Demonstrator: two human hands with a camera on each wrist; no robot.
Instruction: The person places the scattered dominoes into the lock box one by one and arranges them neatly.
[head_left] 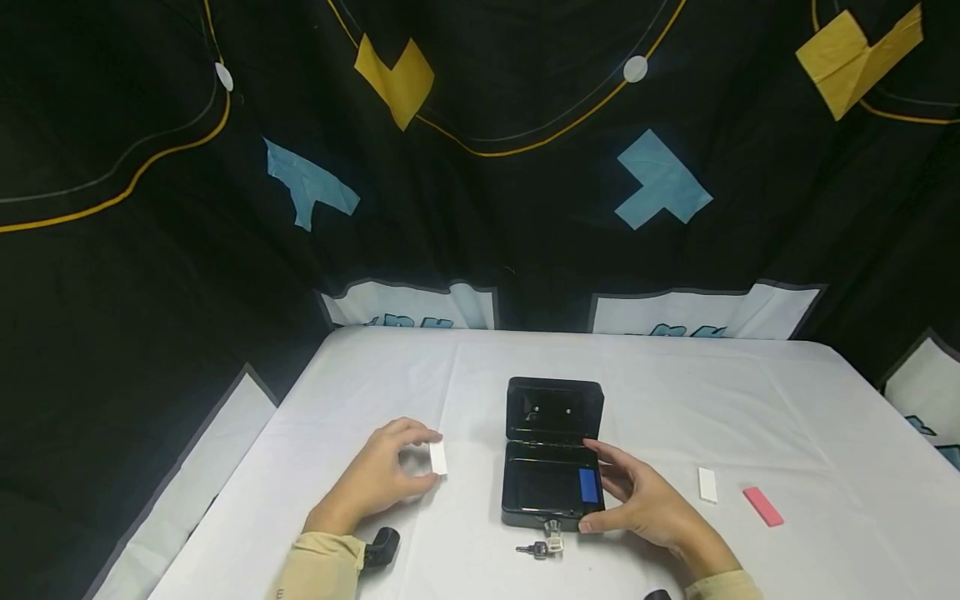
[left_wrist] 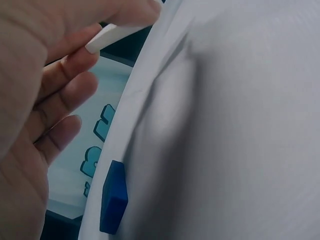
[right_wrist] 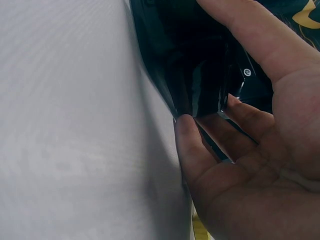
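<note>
Left: the left hand (head_left: 382, 477) pinches a white block (head_left: 438, 458) above the table (head_left: 390, 375); a blue block (left_wrist: 114, 200) rests near that hand. Centre: an open black box (head_left: 525, 518) holds one blue piece (head_left: 588, 486), placing apparently at an early stage. Right: the right hand (head_left: 637, 500) grips the box's right side; a second white block (head_left: 707, 485) and pink block (head_left: 763, 506) lie outside.

Black box, pale blocks, vivid accents

The box (head_left: 551, 467) is plain black; inside, the right-hand piece (head_left: 588, 485) is blue. The left block (head_left: 438, 458) and right block (head_left: 707, 485) are white, the rightmost strip (head_left: 763, 507) pink. Plain white tabletop (head_left: 450, 533); beige sleeves (head_left: 321, 565); black curtain (head_left: 487, 233) with yellow lines (head_left: 487, 155) and white dots (head_left: 635, 68).
</note>
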